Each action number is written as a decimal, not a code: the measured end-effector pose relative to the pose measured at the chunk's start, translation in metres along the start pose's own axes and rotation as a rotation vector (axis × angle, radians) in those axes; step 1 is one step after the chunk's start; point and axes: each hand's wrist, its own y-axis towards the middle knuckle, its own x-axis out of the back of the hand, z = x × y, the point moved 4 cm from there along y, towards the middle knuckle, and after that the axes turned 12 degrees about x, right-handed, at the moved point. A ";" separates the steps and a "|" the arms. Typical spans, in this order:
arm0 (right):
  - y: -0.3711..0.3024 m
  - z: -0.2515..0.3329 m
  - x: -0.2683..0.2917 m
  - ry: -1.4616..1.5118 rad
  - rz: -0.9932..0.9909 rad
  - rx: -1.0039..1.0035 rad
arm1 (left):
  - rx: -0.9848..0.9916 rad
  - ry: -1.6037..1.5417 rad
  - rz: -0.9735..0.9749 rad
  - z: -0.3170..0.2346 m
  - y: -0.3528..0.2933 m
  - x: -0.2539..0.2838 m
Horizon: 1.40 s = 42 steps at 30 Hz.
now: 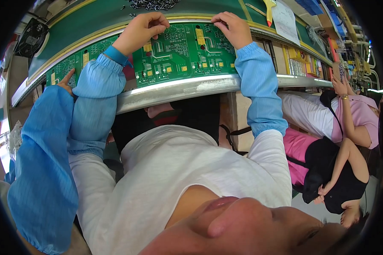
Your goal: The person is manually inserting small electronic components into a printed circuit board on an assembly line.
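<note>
A green printed circuit board [174, 63] with yellow parts lies before me on a conveyor with metal rails. At its far left part, my left hand [140, 35] is closed, thumb and fingertips pinched together just above the board. What the pinch holds, if anything, is too small to make out. My right hand [235, 29] is over the board's far right part, its fingers curled with the tips close together near the far rail. Its fingertips may hold a small piece that I cannot make out. Blue sleeves cover both my forearms.
At left, a co-worker's hand [67, 81] in a blue sleeve touches another green board [64, 68]. Small dark parts [153, 4] lie heaped on the green mat beyond. A yellow-handled tool [269, 10] and paper [285, 22] lie far right. The near metal rail [178, 90] borders my body.
</note>
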 end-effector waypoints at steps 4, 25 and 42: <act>0.000 0.002 -0.003 -0.031 0.012 -0.009 | -0.027 0.012 0.004 0.002 0.000 0.001; 0.007 0.012 -0.005 -0.101 -0.007 0.039 | 0.077 0.101 0.019 0.009 0.000 -0.009; -0.002 -0.012 -0.018 0.341 -0.065 -0.197 | -0.061 0.100 0.233 -0.027 -0.034 -0.066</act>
